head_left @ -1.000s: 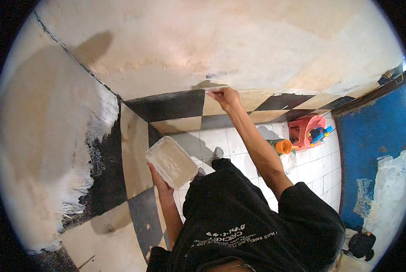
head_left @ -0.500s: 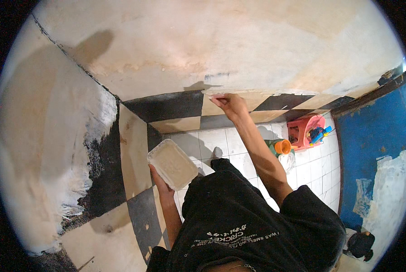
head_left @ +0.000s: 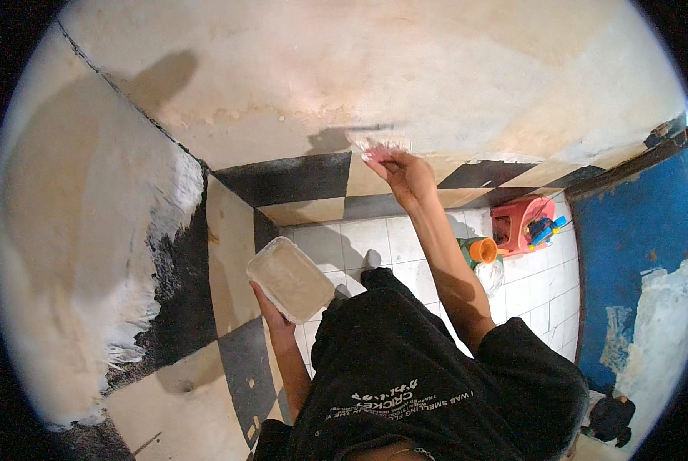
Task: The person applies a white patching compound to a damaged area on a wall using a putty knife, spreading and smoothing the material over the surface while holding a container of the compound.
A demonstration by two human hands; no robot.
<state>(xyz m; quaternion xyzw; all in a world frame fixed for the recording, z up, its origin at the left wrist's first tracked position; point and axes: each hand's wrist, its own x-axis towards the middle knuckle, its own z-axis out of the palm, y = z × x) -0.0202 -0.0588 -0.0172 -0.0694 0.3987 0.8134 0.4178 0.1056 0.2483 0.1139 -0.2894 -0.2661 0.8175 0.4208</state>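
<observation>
The floor (head_left: 407, 240) is white square tiles with thin dark joints. On it stands 1 pink plastic stool (head_left: 521, 229); near the stool sits 1 green object (head_left: 467, 246), partly hidden by an orange cup (head_left: 483, 250).

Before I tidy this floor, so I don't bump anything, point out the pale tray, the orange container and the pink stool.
Pale tray (head_left: 315, 306): head view, lower-right rim.
Orange container (head_left: 483, 250): head view, inside its round mouth.
Pink stool (head_left: 521, 221): head view, bare pink surface.
</observation>
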